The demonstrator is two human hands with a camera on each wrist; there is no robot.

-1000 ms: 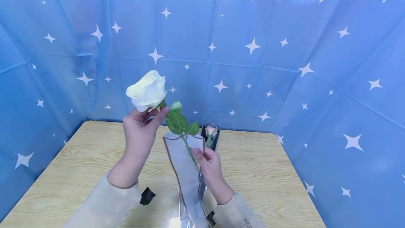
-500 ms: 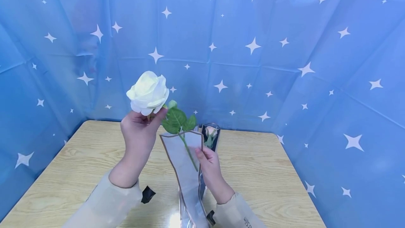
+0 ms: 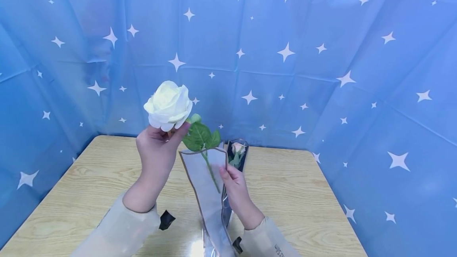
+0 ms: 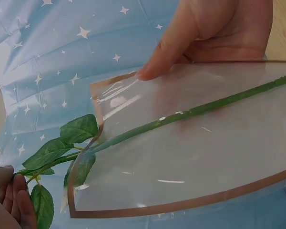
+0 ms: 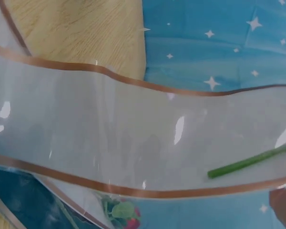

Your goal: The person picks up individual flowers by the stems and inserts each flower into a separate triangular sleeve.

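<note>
My left hand (image 3: 154, 162) pinches a white rose (image 3: 168, 106) just under its bloom, above the back of the table. The green stem (image 3: 211, 171) slants down to the right, its lower part inside a translucent sleeve (image 3: 207, 193) with brown edges. My right hand (image 3: 238, 193) grips the sleeve's right edge near its top. In the left wrist view the leaves (image 4: 80, 129) lie around the sleeve's mouth. In the right wrist view the cut stem end (image 5: 229, 168) shows within the sleeve (image 5: 133, 129).
Behind my right hand a wrapped pale pink rose (image 3: 238, 148) lies on the wooden table (image 3: 292, 193). A red flower (image 5: 132, 223) shows at the bottom of the right wrist view. A blue curtain with white stars (image 3: 271, 70) surrounds the table's back and sides.
The white bloom has turned more upright and toward the camera. The sleeve's top and my right hand have shifted slightly left, and the stem stands a little steeper.
</note>
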